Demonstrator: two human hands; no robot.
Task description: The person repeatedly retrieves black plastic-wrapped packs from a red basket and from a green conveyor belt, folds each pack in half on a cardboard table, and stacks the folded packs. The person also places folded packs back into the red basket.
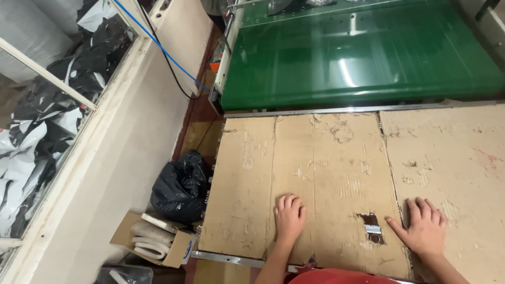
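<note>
Both palms lie flat with nothing grasped: left hand (289,215) and right hand (423,226) press on the worn brown cardboard sheet (326,173) covering the table, a small metal clip (373,230) between them. Beyond lies a green conveyor belt (363,52); left, on the floor, a black plastic bag (179,186) and an open cardboard box (152,239).

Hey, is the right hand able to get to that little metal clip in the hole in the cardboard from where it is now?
Probably yes. The right hand lies flat on the cardboard, and the metal clip sits just beside its thumb, apart from it. Nothing lies between them. The left hand rests on the clip's other side, out of the way.
</note>
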